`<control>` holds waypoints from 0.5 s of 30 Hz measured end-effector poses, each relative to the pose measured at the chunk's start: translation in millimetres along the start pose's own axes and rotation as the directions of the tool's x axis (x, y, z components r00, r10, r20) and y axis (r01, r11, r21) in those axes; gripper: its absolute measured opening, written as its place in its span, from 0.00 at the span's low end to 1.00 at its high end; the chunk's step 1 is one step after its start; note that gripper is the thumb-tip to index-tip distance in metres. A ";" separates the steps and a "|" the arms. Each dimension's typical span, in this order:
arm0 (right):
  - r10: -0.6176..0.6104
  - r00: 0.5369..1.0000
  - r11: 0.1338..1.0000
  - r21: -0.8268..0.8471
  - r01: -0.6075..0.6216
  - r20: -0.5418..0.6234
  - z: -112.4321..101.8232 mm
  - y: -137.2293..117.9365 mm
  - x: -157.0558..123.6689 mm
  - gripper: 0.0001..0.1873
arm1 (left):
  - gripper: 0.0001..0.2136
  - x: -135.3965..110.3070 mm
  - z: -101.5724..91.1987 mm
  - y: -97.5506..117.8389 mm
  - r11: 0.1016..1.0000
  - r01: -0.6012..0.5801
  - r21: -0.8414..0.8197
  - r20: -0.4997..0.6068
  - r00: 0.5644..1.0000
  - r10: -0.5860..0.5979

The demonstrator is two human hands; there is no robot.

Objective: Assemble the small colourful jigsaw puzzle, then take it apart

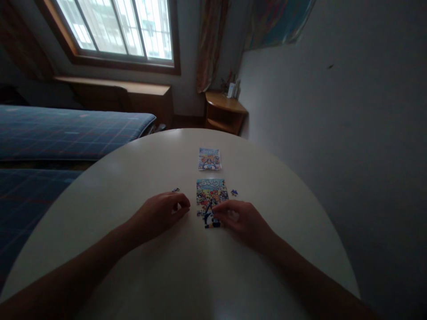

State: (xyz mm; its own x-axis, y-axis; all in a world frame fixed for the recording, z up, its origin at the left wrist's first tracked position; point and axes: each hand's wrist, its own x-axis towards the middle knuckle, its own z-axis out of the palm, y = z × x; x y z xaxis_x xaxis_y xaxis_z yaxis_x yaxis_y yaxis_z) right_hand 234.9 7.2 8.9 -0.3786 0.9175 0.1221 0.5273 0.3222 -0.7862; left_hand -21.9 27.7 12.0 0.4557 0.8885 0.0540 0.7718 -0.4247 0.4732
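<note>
A colourful jigsaw puzzle (211, 190), mostly assembled, lies flat on the round white table (200, 275), its lower left edge uneven. My right hand (245, 220) reaches over its lower right part, thumb and fingers pinched on what looks like a puzzle piece, mostly hidden by the fingertips. Just left of the puzzle, my left hand (165, 212) rests near the tabletop with its fingers curled into a pinch; whatever may be between them does not show. One loose dark piece (234, 193) lies right of the puzzle. Other loose bits (175, 190) lie behind my left hand.
Beyond the puzzle lies a small printed picture sheet (209, 159) with a similar design. A plaid mattress (73, 131) stands left of the table, a wooden corner shelf (227, 104) behind it. The white wall (300, 115) runs close along the right side.
</note>
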 end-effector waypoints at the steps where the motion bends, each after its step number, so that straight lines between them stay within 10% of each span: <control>1: 0.012 1.000 1.000 0.003 -0.012 -0.010 4.3 -0.9 0.4 0.07 | 0.07 -0.3 2.5 2.6 1.000 -0.001 -0.017 0.000 1.000 0.001; 15: 0.015 1.000 1.000 0.023 -0.015 -0.008 19.1 -4.3 1.3 0.06 | 0.06 -1.5 32.1 21.3 0.939 -0.005 -0.343 -0.057 0.998 -0.015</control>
State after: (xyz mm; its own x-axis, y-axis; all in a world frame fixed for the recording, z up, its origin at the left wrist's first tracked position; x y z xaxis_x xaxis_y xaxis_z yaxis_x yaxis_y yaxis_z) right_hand 217.6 2.6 0.9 -0.3647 0.9240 0.1153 0.5154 0.3034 -0.8014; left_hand 8.1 11.7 -6.2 0.4178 0.9034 0.0966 0.5705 -0.3436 0.7460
